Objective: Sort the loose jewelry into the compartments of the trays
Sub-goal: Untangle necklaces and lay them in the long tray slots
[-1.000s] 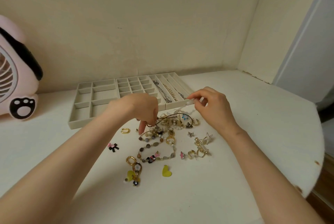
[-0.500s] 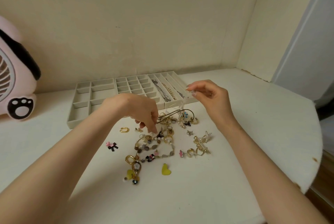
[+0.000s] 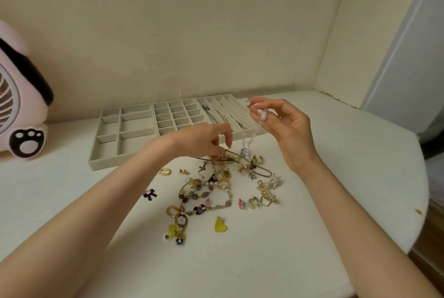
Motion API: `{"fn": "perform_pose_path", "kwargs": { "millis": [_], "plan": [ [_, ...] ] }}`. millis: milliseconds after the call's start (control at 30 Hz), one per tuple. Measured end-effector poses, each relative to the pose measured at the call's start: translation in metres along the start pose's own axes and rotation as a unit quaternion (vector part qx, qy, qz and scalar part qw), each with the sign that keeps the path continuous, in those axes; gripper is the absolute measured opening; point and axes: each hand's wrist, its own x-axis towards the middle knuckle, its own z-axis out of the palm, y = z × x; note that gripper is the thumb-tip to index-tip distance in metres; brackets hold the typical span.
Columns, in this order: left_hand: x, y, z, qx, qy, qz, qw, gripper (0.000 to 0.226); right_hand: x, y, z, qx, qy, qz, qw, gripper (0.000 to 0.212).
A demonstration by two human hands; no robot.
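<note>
Item in hand: clear bead strand (image 3: pixel 251 135), pinched near its top between the thumb and fingertips of the right hand (image 3: pixel 286 127) and held above the near end of the long-slot tray (image 3: pixel 230 105). It hangs down to a blue flower charm (image 3: pixel 245 152) at the far edge of the pile (image 3: pixel 211 189). I cannot tell whether the charm is clear of the tangle.

Left hand (image 3: pixel 201 141): fingers curled down into the far side of the pile, tips at a dark cord (image 3: pixel 254 168). I cannot tell whether they pinch it or only press on it.

Trays: three, side by side at the back of the tabletop (image 3: pixel 336 189).
- Big-cell tray (image 3: pixel 105 162): I see nothing in it.
- Small-cell tray (image 3: pixel 177 115): I see nothing in it.
- Long-slot tray: three chains (image 3: pixel 224 117) in its left slots.

Loose beside the pile: yellow heart (image 3: pixel 220 224), bow (image 3: pixel 150 194), gold link (image 3: pixel 165 172), star clip (image 3: pixel 274 181).

Off-task: pink fan (image 3: pixel 21 105), far left.

Step, as I judge it: freeing the strand from the pile, early in the sort. The next move calls for a slow lift while the left hand keeps the cord down, then laying the strand lengthwise in a free long slot. A snag would drag neighbours along
</note>
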Motion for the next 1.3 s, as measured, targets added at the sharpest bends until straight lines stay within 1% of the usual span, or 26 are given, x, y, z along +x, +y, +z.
{"fn": "perform_pose_path", "kwargs": {
  "millis": [100, 200, 267, 300, 433, 533, 600, 667, 733, 833, 900, 933, 967, 1000, 1033, 1067, 1100, 1133, 1167, 1233, 1300],
  "plan": [
    [-0.003, -0.001, -0.004, 0.011, -0.043, 0.011, 0.999, 0.011, 0.001, -0.003, -0.002, 0.045, 0.035, 0.000, 0.998, 0.014],
    [-0.005, -0.005, -0.006, 0.009, -0.074, 0.005, 0.997, 0.025, 0.003, -0.007, -0.005, 0.078, 0.064, 0.000, 0.995, 0.016],
    [-0.006, -0.006, -0.006, -0.003, -0.076, -0.003, 0.997, 0.035, 0.004, -0.007, -0.008, 0.079, 0.085, 0.003, 0.993, 0.015],
    [-0.006, -0.005, -0.007, -0.012, -0.071, -0.004, 0.997, 0.036, 0.004, -0.007, -0.009, 0.072, 0.093, 0.004, 0.993, 0.014],
    [-0.008, -0.005, -0.013, -0.019, -0.057, 0.003, 0.998, 0.016, 0.004, -0.003, -0.012, 0.010, 0.108, 0.016, 0.994, 0.014],
    [-0.010, -0.007, -0.018, -0.049, -0.038, 0.034, 0.998, 0.010, 0.004, 0.004, -0.014, -0.098, 0.103, 0.042, 0.989, 0.018],
    [-0.011, -0.006, -0.022, -0.074, -0.002, 0.060, 0.995, 0.008, 0.005, 0.011, -0.015, -0.181, 0.096, 0.063, 0.977, 0.024],
    [-0.012, -0.004, -0.025, -0.094, 0.038, 0.084, 0.991, 0.009, 0.005, 0.018, -0.016, -0.277, 0.076, 0.080, 0.954, 0.027],
    [-0.013, -0.002, -0.027, -0.120, 0.078, 0.096, 0.985, 0.012, 0.002, 0.019, -0.015, -0.355, 0.028, 0.104, 0.929, 0.023],
    [-0.012, 0.001, -0.028, -0.156, 0.143, 0.106, 0.972, 0.014, -0.002, 0.021, -0.013, -0.420, -0.041, 0.150, 0.894, 0.023],
    [-0.012, 0.004, -0.029, -0.202, 0.175, 0.114, 0.957, 0.016, -0.002, 0.019, -0.011, -0.453, -0.049, 0.142, 0.879, 0.026],
    [-0.012, 0.006, -0.029, -0.232, 0.187, 0.120, 0.947, 0.017, -0.003, 0.017, -0.010, -0.458, -0.040, 0.122, 0.880, 0.025],
    [-0.012, 0.006, -0.029, -0.262, 0.196, 0.126, 0.936, 0.019, -0.003, 0.013, -0.007, -0.446, -0.031, 0.099, 0.889, 0.022],
    [-0.012, 0.007, -0.029, -0.290, 0.204, 0.131, 0.926, 0.020, -0.004, 0.009, -0.005, -0.406, -0.029, 0.086, 0.909, 0.016],
    [-0.011, 0.007, -0.028, -0.313, 0.214, 0.136, 0.915, 0.021, -0.005, 0.003, -0.002, -0.345, -0.043, 0.097, 0.933, 0.012],
    [-0.011, 0.007, -0.028, -0.334, 0.225, 0.143, 0.904, 0.022, -0.007, -0.002, 0.002, -0.286, -0.074, 0.125, 0.947, 0.016],
    [-0.010, 0.007, -0.027, -0.354, 0.237, 0.148, 0.892, 0.023, -0.008, -0.004, 0.003, -0.257, -0.112, 0.150, 0.948, 0.025],
    [-0.010, 0.008, -0.028, -0.374, 0.248, 0.152, 0.881, 0.023, -0.009, -0.002, 0.004, -0.267, -0.147, 0.163, 0.939, 0.029],
    [-0.010, 0.008, -0.028, -0.394, 0.255, 0.152, 0.870, 0.023, -0.010, 0.001, 0.005, -0.293, -0.172, 0.166, 0.926, 0.026],
    [-0.011, 0.007, -0.030, -0.428, 0.263, 0.150, 0.852, 0.022, -0.010, 0.007, 0.006, -0.336, -0.191, 0.160, 0.908, 0.012],
    [-0.012, 0.006, -0.032, -0.443, 0.271, 0.153, 0.841, 0.022, -0.009, 0.008, 0.008, -0.332, -0.186, 0.159, 0.911, 0.003]
  ]
}}
